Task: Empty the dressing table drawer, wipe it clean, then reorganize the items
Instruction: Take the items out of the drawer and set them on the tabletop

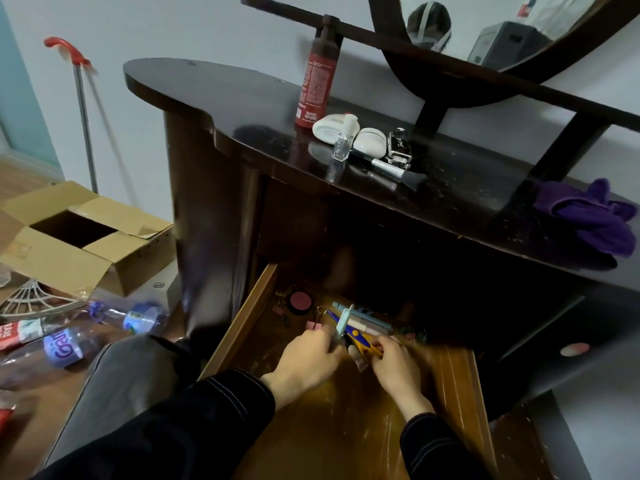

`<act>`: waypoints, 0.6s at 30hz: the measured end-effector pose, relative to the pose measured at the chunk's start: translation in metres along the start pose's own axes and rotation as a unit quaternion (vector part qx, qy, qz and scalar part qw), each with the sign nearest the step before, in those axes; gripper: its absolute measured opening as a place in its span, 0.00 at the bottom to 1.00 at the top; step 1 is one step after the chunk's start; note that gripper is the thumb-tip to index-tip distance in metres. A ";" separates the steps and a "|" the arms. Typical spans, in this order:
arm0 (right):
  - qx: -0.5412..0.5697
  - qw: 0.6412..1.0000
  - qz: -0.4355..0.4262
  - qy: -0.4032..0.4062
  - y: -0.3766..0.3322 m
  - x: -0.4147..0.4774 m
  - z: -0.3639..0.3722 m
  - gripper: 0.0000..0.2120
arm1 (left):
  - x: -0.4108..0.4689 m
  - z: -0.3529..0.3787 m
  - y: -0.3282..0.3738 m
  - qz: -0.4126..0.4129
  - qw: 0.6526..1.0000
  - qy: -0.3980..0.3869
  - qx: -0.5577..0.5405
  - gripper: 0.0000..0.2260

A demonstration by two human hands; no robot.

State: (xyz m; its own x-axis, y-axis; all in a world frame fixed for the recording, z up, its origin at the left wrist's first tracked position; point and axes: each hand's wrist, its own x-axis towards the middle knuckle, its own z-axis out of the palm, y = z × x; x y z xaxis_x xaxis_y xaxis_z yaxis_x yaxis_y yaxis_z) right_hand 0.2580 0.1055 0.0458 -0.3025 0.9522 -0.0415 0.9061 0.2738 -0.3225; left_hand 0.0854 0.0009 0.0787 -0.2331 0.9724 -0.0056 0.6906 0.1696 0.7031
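As hands (308, 355) (394, 367) grip, bundle (346, 320) (stationery) tilts.

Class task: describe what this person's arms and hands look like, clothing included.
The left sleeve and right sleeve are black, long, with pale stitched lines near the cuffs. The left hand and right hand are bare: no gloves, rings or watch visible.

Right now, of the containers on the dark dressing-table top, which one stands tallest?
The red bottle with white print, at the group's left end; the small clear glass bottle and round white jar beside it are far shorter.
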 end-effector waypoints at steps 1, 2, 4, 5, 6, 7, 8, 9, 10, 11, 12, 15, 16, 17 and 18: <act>-0.016 1.000 0.011 0.000 -0.001 0.003 0.000 0.12 | 0.001 0.000 0.000 0.003 1.000 0.001 0.008 0.08; -0.029 0.999 0.019 0.000 -0.001 0.007 0.000 0.11 | 0.001 0.000 0.000 0.005 1.000 0.001 0.010 0.08; -0.071 0.997 0.016 0.002 -0.003 0.007 -0.001 0.10 | 0.000 -0.002 0.001 0.004 1.000 -0.003 0.006 0.09; -0.097 0.995 0.008 -0.001 -0.005 0.005 -0.003 0.10 | 0.000 -0.002 0.002 0.004 1.000 -0.007 0.004 0.09; -0.115 0.993 0.000 -0.004 -0.005 0.003 -0.005 0.08 | -0.001 -0.003 0.003 0.003 1.000 -0.012 0.001 0.09; -0.120 0.993 0.003 -0.011 -0.005 0.002 -0.008 0.05 | -0.002 -0.004 0.003 0.003 1.000 -0.017 -0.001 0.09; -0.102 0.994 0.008 -0.027 -0.005 0.001 -0.012 0.02 | -0.003 -0.004 0.004 0.003 1.000 -0.020 -0.003 0.09; -0.070 0.996 0.017 -0.046 -0.003 0.000 -0.018 0.07 | -0.004 -0.005 0.004 0.004 1.000 -0.019 -0.004 0.09; -0.029 0.997 0.023 -0.074 -0.002 -0.002 -0.025 0.12 | -0.004 -0.006 0.004 0.005 1.000 -0.017 -0.003 0.09; 0.018 0.995 0.033 -0.097 -0.002 -0.006 -0.032 0.14 | -0.004 -0.007 0.003 0.007 1.000 -0.015 -0.003 0.09; 0.061 0.990 0.043 -0.117 0.000 -0.012 -0.041 0.13 | -0.005 -0.007 0.003 0.009 1.000 -0.014 -0.002 0.08; 0.134 0.979 0.077 -0.136 0.007 -0.036 -0.065 0.06 | -0.009 -0.008 0.002 0.014 1.000 -0.014 0.001 0.08; 0.148 0.976 0.082 -0.139 0.007 -0.048 -0.074 0.04 | -0.012 -0.010 0.004 0.016 1.000 -0.012 -0.002 0.08; 0.164 0.973 0.082 -0.141 0.007 -0.058 -0.083 0.04 | -0.015 -0.013 0.006 0.019 1.000 -0.009 -0.012 0.08; 0.184 0.970 0.076 -0.138 0.005 -0.069 -0.093 0.04 | -0.018 -0.017 0.009 0.022 0.999 -0.007 -0.031 0.08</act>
State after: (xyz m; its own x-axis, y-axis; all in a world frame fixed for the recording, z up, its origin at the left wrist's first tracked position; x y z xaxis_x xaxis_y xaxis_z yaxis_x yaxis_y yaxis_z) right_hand 0.3111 0.0539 0.1351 -0.2874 0.8915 -0.3503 0.7953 0.0184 -0.6059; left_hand 0.0847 -0.0176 0.0971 -0.1945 0.9808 0.0166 0.6565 0.1176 0.7451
